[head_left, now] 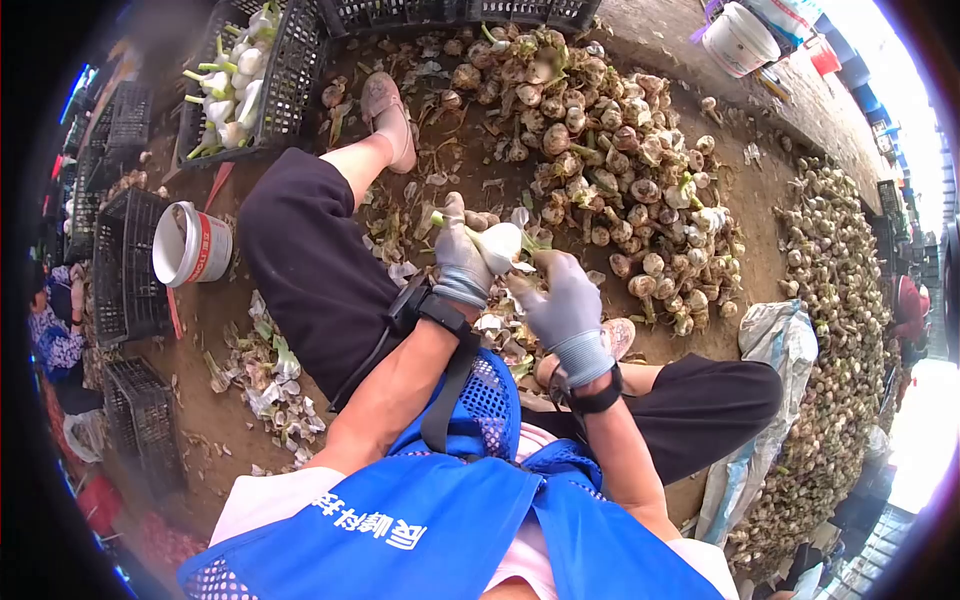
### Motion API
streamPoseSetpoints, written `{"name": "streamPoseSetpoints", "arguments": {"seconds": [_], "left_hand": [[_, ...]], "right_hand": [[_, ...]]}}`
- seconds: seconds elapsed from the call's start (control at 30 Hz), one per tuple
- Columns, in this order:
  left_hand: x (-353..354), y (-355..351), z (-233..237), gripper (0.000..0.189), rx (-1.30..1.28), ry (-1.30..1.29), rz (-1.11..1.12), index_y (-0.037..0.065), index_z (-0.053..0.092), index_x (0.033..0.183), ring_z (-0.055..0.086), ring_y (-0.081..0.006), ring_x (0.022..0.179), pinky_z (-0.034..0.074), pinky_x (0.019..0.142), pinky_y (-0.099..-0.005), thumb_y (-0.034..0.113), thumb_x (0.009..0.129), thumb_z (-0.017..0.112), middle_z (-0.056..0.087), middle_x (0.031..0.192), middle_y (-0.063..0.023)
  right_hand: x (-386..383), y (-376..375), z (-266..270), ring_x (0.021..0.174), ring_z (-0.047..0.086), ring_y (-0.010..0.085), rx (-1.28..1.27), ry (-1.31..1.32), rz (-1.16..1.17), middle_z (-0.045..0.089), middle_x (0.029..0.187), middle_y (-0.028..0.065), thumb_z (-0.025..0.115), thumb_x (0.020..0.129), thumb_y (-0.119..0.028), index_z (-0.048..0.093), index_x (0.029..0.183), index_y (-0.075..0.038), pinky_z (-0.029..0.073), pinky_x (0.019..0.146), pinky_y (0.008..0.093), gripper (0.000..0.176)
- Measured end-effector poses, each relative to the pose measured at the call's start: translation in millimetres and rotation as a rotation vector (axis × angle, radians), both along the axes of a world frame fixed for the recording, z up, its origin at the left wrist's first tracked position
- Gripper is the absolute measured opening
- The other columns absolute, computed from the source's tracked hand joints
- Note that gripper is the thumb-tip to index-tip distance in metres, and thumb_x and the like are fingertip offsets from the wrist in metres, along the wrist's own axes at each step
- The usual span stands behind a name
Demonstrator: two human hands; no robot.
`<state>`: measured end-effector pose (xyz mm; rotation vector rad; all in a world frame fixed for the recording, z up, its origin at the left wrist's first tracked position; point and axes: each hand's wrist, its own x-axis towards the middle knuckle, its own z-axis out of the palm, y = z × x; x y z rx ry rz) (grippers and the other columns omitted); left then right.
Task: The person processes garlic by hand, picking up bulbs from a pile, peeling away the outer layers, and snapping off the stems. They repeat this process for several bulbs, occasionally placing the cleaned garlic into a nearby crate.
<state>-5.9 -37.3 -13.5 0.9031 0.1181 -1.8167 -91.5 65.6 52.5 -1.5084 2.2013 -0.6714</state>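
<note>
My left hand (pixel 459 258), in a grey glove, holds a peeled white garlic bulb (pixel 499 245) with a short green stem, between my knees. Close to the bulb's right side is my right hand (pixel 560 300), also gloved, with its fingers bent; whether they pinch a bit of skin or stalk is too small to tell. Below both hands, garlic skins (pixel 495 325) lie on the ground. A heap of unpeeled garlic (pixel 620 180) spreads out beyond them to the right.
A black crate (pixel 290 100) of white bulbs (pixel 240 75) stands at upper left, near a white bucket (pixel 208 247). Empty black crates (pixel 130 265) line the left. A larger garlic heap (pixel 835 330) and a sack (pixel 775 350) lie right. People sit at both edges.
</note>
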Motion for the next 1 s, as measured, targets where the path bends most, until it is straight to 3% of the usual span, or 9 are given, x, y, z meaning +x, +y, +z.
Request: {"name": "streamPoseSetpoints", "arguments": {"seconds": [0.1,0.2,0.23,0.5,0.73,0.77,0.83,0.9,1.0], "left_hand": [[-3,1,-6,0.045,-0.164,-0.193,-0.012,0.011,0.039,0.054,0.05,-0.0186,0.056,0.047,0.055,-0.0353,0.037,0.087,0.056,0.045,0.054,-0.0046],[10,-2,-21,0.048,-0.092,0.166,-0.155,0.012,0.042,0.054,0.054,-0.0228,0.057,0.05,0.059,-0.0417,0.044,0.087,0.051,0.05,0.057,-0.0067],[8,-1,-19,0.048,-0.099,0.169,-0.162,0.012,0.042,0.054,0.054,-0.0228,0.057,0.05,0.059,-0.0417,0.044,0.087,0.051,0.05,0.057,-0.0067],[12,4,-28,0.045,0.035,0.146,-0.254,0.013,0.046,0.06,0.059,-0.0249,0.06,0.052,0.056,-0.0387,0.051,0.085,0.051,0.055,0.064,-0.0066],[-7,23,-102,0.006,-0.326,-0.174,-0.314,0.009,0.059,0.09,0.054,-0.0093,0.073,0.047,0.067,-0.026,0.013,0.085,0.058,0.057,0.083,0.0016],[1,18,-59,0.006,-0.232,-0.325,-0.261,0.01,0.058,0.09,0.053,-0.0067,0.071,0.046,0.067,-0.0233,0.013,0.085,0.059,0.056,0.08,0.0027],[9,8,-32,0.007,-0.071,-0.478,-0.161,0.009,0.056,0.09,0.051,-0.0049,0.069,0.046,0.062,-0.0205,0.012,0.085,0.059,0.056,0.079,0.0037],[13,8,-39,0.005,-0.064,-0.453,-0.175,0.01,0.056,0.089,0.053,-0.0064,0.065,0.047,0.056,-0.0225,0.014,0.086,0.058,0.056,0.076,0.0032],[7,17,-59,0.009,0.037,-0.436,-0.271,0.01,0.057,0.09,0.055,-0.0074,0.069,0.048,0.056,-0.0245,0.018,0.086,0.059,0.056,0.074,0.0022]], "right_hand": [[7,-12,-19,0.075,0.061,0.028,-0.072,0.216,0.027,0.064,0.086,0.0132,0.061,0.075,-0.015,0.062,0.091,-0.002,0.047,0.065,0.0352,0.02],[-18,-18,-60,0.063,0.06,0.0316,0.023,-0.756,-0.307,0.061,0.064,0.0149,0.055,0.075,-0.013,0.064,0.078,0.0,0.046,0.061,0.0416,0.016],[-29,-12,-111,0.072,0.062,0.0313,0.239,-0.005,-0.147,0.064,0.076,0.0166,0.053,0.073,-0.011,0.065,0.086,-0.003,0.048,0.067,0.0384,0.019],[-38,-11,-35,0.099,0.058,0.0278,0.403,-0.089,0.143,0.058,0.112,0.0149,0.057,0.08,-0.024,0.055,0.116,-0.01,0.045,0.084,0.037,0.039],[-22,-22,-156,0.087,0.06,0.0265,0.054,-2.202,-0.746,0.06,0.102,0.0103,0.05,0.088,-0.028,0.053,0.109,-0.007,0.051,0.08,0.0428,0.03],[-21,-33,-156,0.081,0.059,0.0266,0.071,-1.936,-0.865,0.06,0.094,0.0097,0.047,0.089,-0.029,0.052,0.104,-0.01,0.052,0.073,0.0439,0.025],[-36,-79,-143,0.071,0.059,0.0222,-0.082,-1.969,-0.572,0.058,0.082,0.0079,0.047,0.088,-0.024,0.053,0.098,-0.003,0.052,0.058,0.035,0.024],[-46,-141,-71,0.064,0.057,0.0159,-0.392,-0.4,0.115,0.057,0.079,0.0072,0.044,0.09,-0.026,0.053,0.098,-0.002,0.05,0.056,0.0265,0.027],[-76,-227,30,0.086,0.06,0.0203,-0.408,-1.601,0.105,0.061,0.095,0.0134,0.054,0.086,-0.03,0.053,0.108,-0.002,0.051,0.072,0.0306,0.036]]}}
